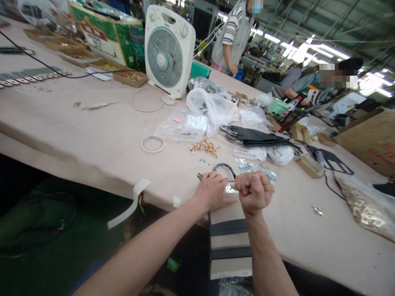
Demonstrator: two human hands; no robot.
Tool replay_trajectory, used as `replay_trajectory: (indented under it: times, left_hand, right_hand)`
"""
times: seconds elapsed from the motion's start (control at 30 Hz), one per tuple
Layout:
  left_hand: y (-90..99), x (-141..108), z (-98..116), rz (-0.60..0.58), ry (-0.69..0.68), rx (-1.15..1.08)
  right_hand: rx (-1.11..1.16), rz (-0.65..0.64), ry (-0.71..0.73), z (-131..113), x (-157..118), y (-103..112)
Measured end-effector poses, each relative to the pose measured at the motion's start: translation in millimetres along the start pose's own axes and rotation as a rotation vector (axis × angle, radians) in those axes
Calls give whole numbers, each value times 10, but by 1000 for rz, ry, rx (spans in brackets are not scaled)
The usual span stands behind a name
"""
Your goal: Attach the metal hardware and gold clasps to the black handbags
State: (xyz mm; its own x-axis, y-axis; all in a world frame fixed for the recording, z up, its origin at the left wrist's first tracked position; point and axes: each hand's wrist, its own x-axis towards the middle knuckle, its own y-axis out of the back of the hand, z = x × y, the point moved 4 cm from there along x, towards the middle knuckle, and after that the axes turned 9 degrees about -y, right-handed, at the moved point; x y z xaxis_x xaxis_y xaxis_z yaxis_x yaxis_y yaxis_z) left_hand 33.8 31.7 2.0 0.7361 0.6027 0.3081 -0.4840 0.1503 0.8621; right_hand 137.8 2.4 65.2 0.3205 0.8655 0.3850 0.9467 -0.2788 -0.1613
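Pointed tool [99, 105]: lying on the tabletop [117, 144], before the fan [165, 51].
Tape strip [128, 209]: stuck at the table edge, its end hanging.
Tape roll [153, 144]: flat on the cloth.
Gold-coloured fasteners [206, 147]: loose heap, beyond the hands.
Left hand [212, 191]: palm down, thumb spread, fingers over the upper end of the banded piece; gripping nothing that can be seen.
Banded piece [228, 242]: dark and beige; upper end on the table under the left hand, lower end past the edge, toward the body. Dark loop [225, 165] just beyond.
Pale tool [232, 185]: short length showing; tip not made out.
Right hand [255, 191]: clenched round the pale tool.
Silver-coloured bits [253, 166]: scattered behind the right hand.
Step, as judged: tool work at the piece's upper end, left hand steadying. Next move calls for a firm left palm, fingers clear of the tip, and controlled right-hand force.
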Motion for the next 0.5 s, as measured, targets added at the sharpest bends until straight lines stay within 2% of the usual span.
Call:
replay_trajectory:
  times: [0.13, 0.23, 0.33, 0.5]
  left_hand:
    - [9, -6, 6, -8, 4, -6]
    - [16, -19, 11, 31, 0, -28]
    - [3, -30, -3, 61, -15, -70]
    - [31, -44, -57, 174, -73, -232]
  right_hand:
    - [-14, 42, -135, 204, -98, 62]
    - [83, 136, -153, 211, -177, 279]
    - [104, 261, -142, 68, -270, 630]
    - [11, 545, -137, -216, -432, 1397]
